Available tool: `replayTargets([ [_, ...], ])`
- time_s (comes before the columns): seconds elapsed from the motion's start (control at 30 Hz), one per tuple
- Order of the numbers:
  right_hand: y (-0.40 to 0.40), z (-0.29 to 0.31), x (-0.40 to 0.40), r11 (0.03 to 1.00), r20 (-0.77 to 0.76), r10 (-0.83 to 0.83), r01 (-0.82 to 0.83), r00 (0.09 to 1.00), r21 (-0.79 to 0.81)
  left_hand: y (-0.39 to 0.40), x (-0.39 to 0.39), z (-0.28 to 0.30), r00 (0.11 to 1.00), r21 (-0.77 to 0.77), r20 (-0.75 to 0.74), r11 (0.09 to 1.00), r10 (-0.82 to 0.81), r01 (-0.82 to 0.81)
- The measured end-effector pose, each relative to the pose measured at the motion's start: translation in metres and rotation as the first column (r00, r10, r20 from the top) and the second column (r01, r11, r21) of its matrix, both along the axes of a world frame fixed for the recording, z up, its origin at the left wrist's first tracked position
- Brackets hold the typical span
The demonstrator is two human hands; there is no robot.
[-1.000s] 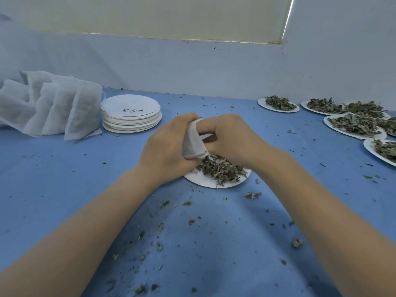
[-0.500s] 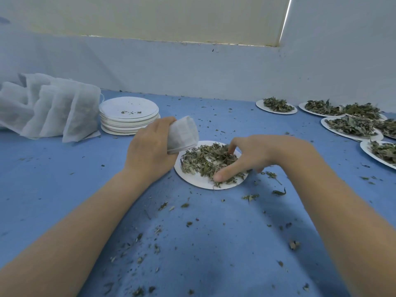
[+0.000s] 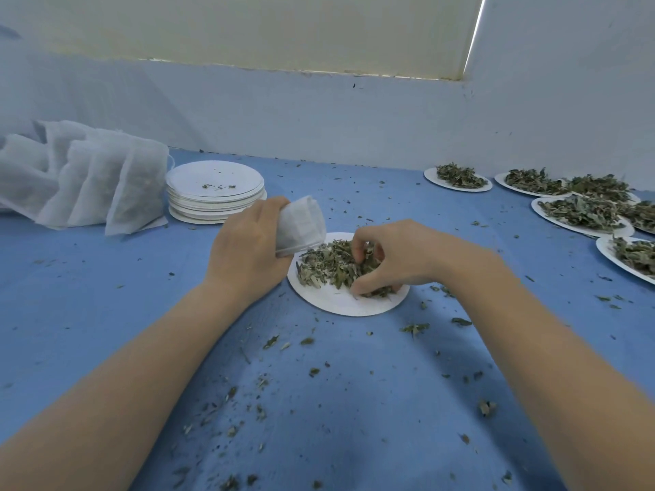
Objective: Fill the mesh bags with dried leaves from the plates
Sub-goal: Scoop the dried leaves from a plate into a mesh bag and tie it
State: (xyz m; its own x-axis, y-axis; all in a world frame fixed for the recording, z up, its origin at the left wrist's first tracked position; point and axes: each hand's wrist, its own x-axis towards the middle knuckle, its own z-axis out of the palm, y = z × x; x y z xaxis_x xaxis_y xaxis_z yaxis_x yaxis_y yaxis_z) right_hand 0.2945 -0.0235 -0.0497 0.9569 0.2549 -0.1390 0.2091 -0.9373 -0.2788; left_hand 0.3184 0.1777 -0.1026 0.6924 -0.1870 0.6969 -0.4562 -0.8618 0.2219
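A white paper plate (image 3: 340, 302) lies mid-table with a heap of dried green leaves (image 3: 328, 265) on it. My left hand (image 3: 248, 253) grips a small white mesh bag (image 3: 301, 225) just above the plate's left rim. My right hand (image 3: 393, 258) rests on the leaf heap from the right, its fingers curled down and closing on a pinch of leaves. How much sits inside the bag cannot be seen.
A stack of empty white plates (image 3: 216, 193) stands at the back left, beside a row of filled mesh bags (image 3: 85, 171). Several plates of leaves (image 3: 581, 212) line the right side. Leaf crumbs litter the blue cloth (image 3: 106, 295). A wall closes the back.
My right hand left the bag and dropped onto the plate, its fingers now curling into the leaves. My left hand lifted the bag a little to the left.
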Motion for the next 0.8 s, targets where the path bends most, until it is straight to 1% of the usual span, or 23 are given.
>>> replayTargets([
  [0.1,0.003,-0.004,0.002,1.000,0.099,0.020,-0.020,0.995,0.000,0.000,0.001,-0.001,1.000,0.015,0.008,1.000,-0.009,0.008],
  [0.17,-0.001,-0.001,0.003,0.997,0.145,0.014,-0.024,0.989,0.068,0.000,0.002,-0.002,1.000,0.011,0.017,1.000,-0.006,0.006],
  [0.27,-0.010,0.011,0.002,0.967,0.199,-0.012,-0.040,0.980,0.251,0.001,0.003,-0.002,1.000,0.004,0.020,1.000,0.001,-0.001],
  [0.37,-0.014,0.018,0.000,0.886,0.238,-0.059,-0.059,0.969,0.460,0.002,0.002,-0.002,1.000,0.011,0.024,1.000,-0.006,0.005],
  [0.47,-0.012,0.020,0.001,0.832,0.277,-0.075,-0.093,0.958,0.547,0.002,0.002,-0.002,1.000,0.019,0.026,1.000,-0.004,0.004],
  [0.57,-0.004,0.019,-0.002,0.831,0.270,-0.042,-0.117,0.962,0.545,0.000,-0.002,0.000,0.998,0.046,0.039,0.998,-0.053,0.051],
  [0.67,0.005,0.016,-0.003,0.876,0.334,-0.016,-0.149,0.942,0.459,-0.004,-0.005,0.003,0.992,0.089,0.065,0.990,-0.111,0.105],
  [0.73,0.013,0.014,-0.005,0.870,0.365,-0.022,-0.162,0.931,0.465,-0.007,-0.006,0.004,0.986,0.119,0.084,0.984,-0.142,0.132],
  [0.8,0.020,0.013,-0.007,0.858,0.409,0.012,-0.219,0.912,0.464,-0.010,-0.007,0.005,0.982,0.136,0.107,0.980,-0.157,0.142],
])
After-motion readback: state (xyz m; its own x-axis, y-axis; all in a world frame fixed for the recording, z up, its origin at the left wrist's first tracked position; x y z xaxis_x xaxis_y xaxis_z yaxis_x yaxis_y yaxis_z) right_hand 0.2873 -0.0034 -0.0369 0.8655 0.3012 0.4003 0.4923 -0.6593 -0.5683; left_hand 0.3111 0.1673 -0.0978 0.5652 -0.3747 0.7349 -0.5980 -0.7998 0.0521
